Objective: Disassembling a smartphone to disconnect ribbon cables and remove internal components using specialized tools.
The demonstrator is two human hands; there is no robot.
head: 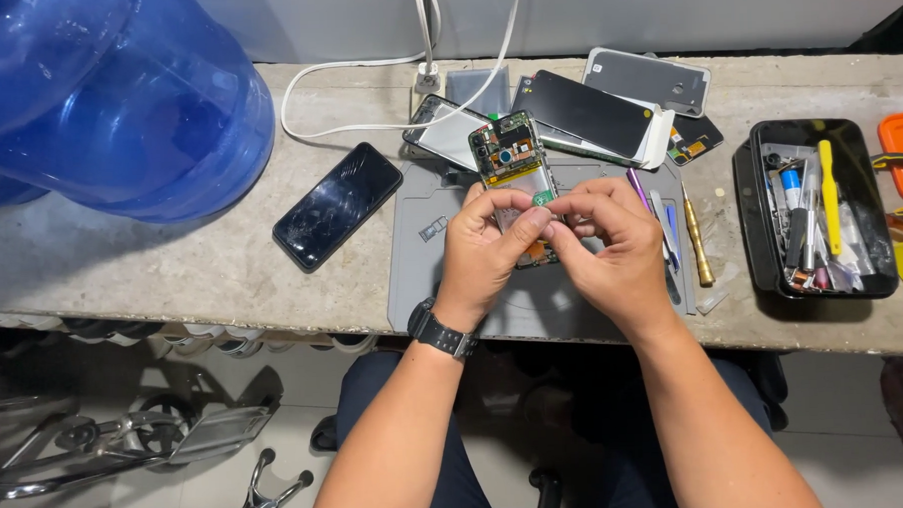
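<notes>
Two large blue water jugs [106, 96] crowd the left end of a worn stone workbench [172, 264], where a seated person bends over a grey repair mat [422, 275]. Beyond the mat lie a stack of detached phone screens and back covers [607, 108] and, to its left, a black phone with a cracked screen [338, 205]; a black tray of tools [820, 211] sits at the right, well apart from the hands. At the centre is the opened phone [511, 162] — back cover off, its green circuit board, camera module and a pale metal shield laid bare — held tilted above the mat's upper edge. The left hand [486, 253], a dark watch on its wrist, is curled closed around the phone's lower half, thumb pressed across its face. The right hand [616, 248] is likewise closed, fingertips pinching at the same lower section — what lies under them is hidden. A brass-handled screwdriver [698, 240] rests just beside the right hand.
</notes>
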